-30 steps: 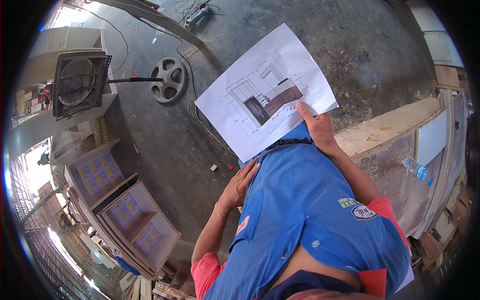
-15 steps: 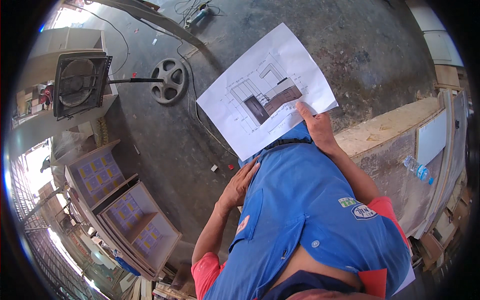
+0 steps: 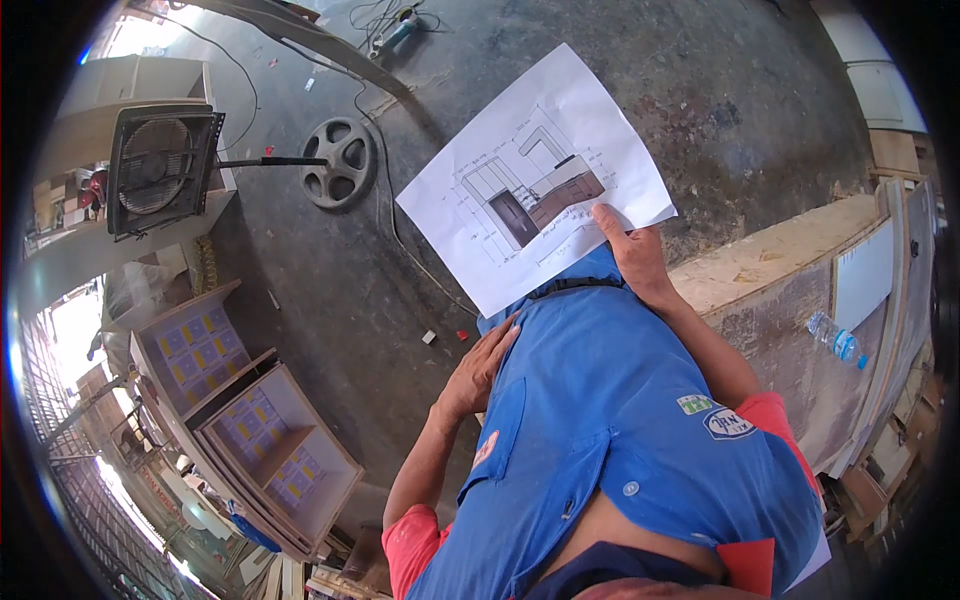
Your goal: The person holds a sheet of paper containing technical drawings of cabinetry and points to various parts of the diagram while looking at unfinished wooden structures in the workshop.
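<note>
In the lower middle of the frame, the left hand (image 3: 483, 368) lies flat on the side of the blue shirt (image 3: 600, 370), fingers straight. Right of centre, the right hand (image 3: 638, 262) pinches a white paper sheet (image 3: 535, 200) by its lower edge, thumb on top. The sheet, in the upper middle, is tilted and slightly curled, printed with a brown and grey kitchen drawing, thin dimension lines and some handwriting. At the right, a clear plastic bottle (image 3: 838, 341) with a blue cap is near worn wooden boards (image 3: 760, 365); its contents cannot be made out. At the lower left, an open cabinet (image 3: 330, 490) has a divider and blue-and-yellow patterned panels (image 3: 250, 425) inside; the compartment above it shows similar panels. At the upper left is a caged fan (image 3: 155, 165); at the top, a corded power tool (image 3: 398, 37) rests on the floor (image 3: 720, 110).
</note>
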Tool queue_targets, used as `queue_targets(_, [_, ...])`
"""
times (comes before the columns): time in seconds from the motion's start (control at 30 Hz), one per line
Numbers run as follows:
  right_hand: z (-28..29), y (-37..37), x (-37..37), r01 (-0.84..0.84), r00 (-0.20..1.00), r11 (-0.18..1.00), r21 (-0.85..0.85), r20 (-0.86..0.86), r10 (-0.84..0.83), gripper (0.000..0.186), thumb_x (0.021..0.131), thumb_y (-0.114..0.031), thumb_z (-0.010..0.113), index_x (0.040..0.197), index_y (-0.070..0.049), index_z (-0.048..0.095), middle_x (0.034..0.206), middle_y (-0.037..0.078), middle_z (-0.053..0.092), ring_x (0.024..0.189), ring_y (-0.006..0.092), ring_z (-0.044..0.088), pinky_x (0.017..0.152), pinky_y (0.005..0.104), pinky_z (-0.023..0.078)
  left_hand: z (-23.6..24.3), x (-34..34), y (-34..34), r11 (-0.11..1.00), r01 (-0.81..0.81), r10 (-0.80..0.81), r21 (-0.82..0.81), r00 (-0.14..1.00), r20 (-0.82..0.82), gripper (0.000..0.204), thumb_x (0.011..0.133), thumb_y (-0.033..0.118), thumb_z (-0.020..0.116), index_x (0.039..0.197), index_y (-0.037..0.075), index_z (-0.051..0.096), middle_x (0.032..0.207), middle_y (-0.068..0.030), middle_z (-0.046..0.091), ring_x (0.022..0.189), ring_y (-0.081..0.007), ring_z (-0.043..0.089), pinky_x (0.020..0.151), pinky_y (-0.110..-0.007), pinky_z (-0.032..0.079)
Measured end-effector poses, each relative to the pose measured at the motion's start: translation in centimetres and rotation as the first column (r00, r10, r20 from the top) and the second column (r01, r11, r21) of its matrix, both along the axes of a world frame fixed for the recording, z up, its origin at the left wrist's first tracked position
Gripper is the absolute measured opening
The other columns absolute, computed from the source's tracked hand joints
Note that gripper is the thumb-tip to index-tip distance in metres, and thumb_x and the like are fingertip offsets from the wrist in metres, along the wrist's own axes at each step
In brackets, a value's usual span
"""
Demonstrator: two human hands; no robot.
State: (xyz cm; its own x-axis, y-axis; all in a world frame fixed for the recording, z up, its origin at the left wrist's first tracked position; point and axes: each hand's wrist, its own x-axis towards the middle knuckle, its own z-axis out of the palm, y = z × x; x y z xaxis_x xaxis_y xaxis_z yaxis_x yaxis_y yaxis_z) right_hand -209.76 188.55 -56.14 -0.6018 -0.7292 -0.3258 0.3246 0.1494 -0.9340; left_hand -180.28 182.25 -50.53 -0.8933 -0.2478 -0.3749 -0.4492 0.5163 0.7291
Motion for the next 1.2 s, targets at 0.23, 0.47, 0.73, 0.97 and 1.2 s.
queue_targets(0.23, [0.19,-0.02,-0.03,-0.008,0.999,1.000,0.013,-0.034,0.008,0.030,0.093,-0.020,0.063,0.109,0.004,0.061,0.099,0.010,0.066,0.090,0.0162,0.060,0.078,0.0294,0.048,-0.19,0.18,0.03,1.000,-0.013,0.013,0.014,1.000,-0.017,0.085,0.073,0.017,0.071,0.145,0.009,0.027,0.151,-0.0198,0.028,0.133,-0.0380,0.038,0.108,-0.044,0.035])
queue_targets(0.47, [-0.06,0.00,0.19,0.015,1.000,1.000,0.020,-0.027,-0.014,0.029,0.093,-0.021,0.063,0.109,0.004,0.062,0.100,0.011,0.066,0.090,0.0169,0.061,0.078,0.0296,0.048,-0.22,0.33,0.05,1.000,-0.009,0.009,-0.003,1.000,-0.025,0.084,0.074,0.016,0.070,0.145,0.009,0.027,0.152,-0.0191,0.028,0.133,-0.0382,0.038,0.108,-0.044,0.035])
queue_targets(0.73, [0.02,-0.02,0.60,0.026,1.000,1.000,-0.018,0.004,-0.026,0.031,0.092,-0.020,0.063,0.113,0.003,0.059,0.103,0.011,0.065,0.092,0.0165,0.061,0.079,0.0289,0.048,0.04,0.68,0.12,1.000,-0.008,0.007,-0.022,1.000,-0.027,0.079,0.077,0.014,0.067,0.145,0.009,0.027,0.151,-0.0197,0.029,0.130,-0.0381,0.041,0.107,-0.044,0.036])
queue_targets(0.97, [-0.30,0.11,0.49,0.003,1.000,1.000,-0.006,0.006,-0.003,0.032,0.093,-0.019,0.064,0.116,0.002,0.057,0.106,0.009,0.063,0.095,0.0146,0.058,0.083,0.0280,0.046,-0.04,0.59,0.05,1.000,-0.009,0.009,-0.012,0.999,-0.032,0.079,0.077,0.014,0.067,0.145,0.009,0.028,0.151,-0.0195,0.029,0.131,-0.0379,0.041,0.107,-0.044,0.036])
queue_targets(1.2, [-0.45,0.02,0.51,0.024,1.000,1.000,-0.011,-0.001,-0.024,0.033,0.092,-0.020,0.064,0.114,0.003,0.058,0.105,0.011,0.064,0.094,0.0169,0.061,0.080,0.0293,0.048,-0.04,0.63,0.02,1.000,-0.020,0.020,0.002,1.000,-0.011,0.078,0.077,0.014,0.067,0.145,0.009,0.029,0.151,-0.0188,0.030,0.131,-0.0375,0.040,0.108,-0.044,0.035])
